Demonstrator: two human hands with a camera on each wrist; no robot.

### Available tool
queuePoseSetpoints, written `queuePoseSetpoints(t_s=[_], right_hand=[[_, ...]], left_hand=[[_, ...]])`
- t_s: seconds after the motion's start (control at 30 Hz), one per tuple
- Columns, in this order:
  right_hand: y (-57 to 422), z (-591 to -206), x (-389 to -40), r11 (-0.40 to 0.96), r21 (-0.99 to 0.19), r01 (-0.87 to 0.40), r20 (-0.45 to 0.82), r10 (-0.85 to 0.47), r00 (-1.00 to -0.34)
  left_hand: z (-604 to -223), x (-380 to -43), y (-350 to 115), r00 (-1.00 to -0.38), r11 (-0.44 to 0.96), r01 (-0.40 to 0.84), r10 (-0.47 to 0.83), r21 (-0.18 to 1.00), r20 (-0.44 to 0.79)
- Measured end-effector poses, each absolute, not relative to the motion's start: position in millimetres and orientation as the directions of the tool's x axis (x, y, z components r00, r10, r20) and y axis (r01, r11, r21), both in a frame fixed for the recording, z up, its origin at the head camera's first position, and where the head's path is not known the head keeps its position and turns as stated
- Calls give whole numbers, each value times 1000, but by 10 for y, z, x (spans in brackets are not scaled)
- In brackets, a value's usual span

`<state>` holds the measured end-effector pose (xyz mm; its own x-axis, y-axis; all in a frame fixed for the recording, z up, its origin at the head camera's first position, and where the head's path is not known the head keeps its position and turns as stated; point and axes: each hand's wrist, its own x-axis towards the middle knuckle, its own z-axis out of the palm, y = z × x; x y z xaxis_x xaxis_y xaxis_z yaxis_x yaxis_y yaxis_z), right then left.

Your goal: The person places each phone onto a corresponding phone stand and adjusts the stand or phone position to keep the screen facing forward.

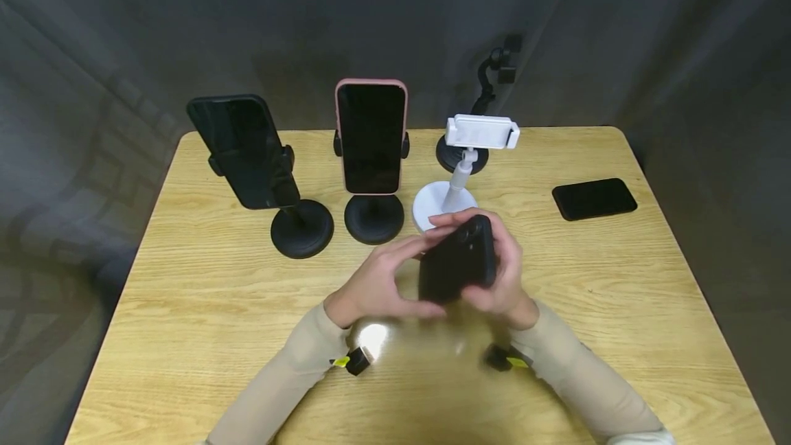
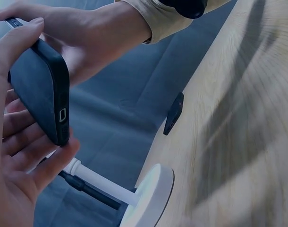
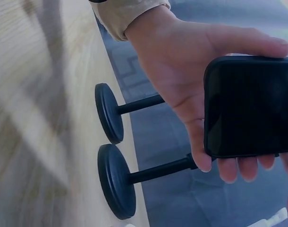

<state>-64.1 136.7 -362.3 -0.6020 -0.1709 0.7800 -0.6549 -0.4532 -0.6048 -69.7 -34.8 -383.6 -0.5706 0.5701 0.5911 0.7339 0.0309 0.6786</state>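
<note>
A smartphone in a black case [image 1: 456, 263] is held up over the table between both hands, its camera side facing up toward the head view. My right hand [image 1: 503, 273] grips one end, thumb on the near edge and fingers along the far edge. The left hand [image 1: 386, 283] spans the other end, thumb and fingertips at opposite long edges. From the left wrist view, the charging port shows on the end of the black phone [image 2: 42, 90]. Its dark screen faces the right wrist camera. Just behind the hands stands a white phone stand [image 1: 459, 187] with a sideways clamp.
To the left, two black stands hold a dark phone [image 1: 244, 150] and a pink-edged phone [image 1: 372, 136]. A further black stand [image 1: 484, 84] rises behind the white one. Another phone [image 1: 594, 199] lies flat at the right. A dark curtain [image 1: 395, 12] hangs behind the wooden table [image 1: 204, 335].
</note>
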Motion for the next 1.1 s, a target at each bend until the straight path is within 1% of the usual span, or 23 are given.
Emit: queuePoseSetpoints(t_s=[0.17,0.27,0.4,0.63,0.9,1.0,1.1], right_hand=[[1384,-3581,-666,-459,-590,-665,786,-135,-604],[1407,-3541,-678,-458,-585,-669,788,-128,-602],[1427,-3482,-692,-449,-575,-684,796,-113,-594],[1458,-3386,-729,-421,-574,-702,789,-57,-611],[1500,-3308,-827,-353,-596,-721,765,25,-644],[1512,-3278,-873,-331,-597,-731,761,55,-646],[1524,-3251,-915,-307,-596,-742,760,83,-645]], left_hand=[[-3803,-720,-320,-559,17,741,569,671,603],[-3775,-727,-295,-548,5,754,554,657,626],[-3739,-742,-254,-549,-10,760,526,650,649],[-3650,-806,-187,-557,28,784,474,620,682],[-3713,-961,-58,-606,101,786,317,610,729],[-3744,-1033,-7,-609,123,791,259,600,750],[-3717,-1078,39,-599,148,801,205,580,774]])
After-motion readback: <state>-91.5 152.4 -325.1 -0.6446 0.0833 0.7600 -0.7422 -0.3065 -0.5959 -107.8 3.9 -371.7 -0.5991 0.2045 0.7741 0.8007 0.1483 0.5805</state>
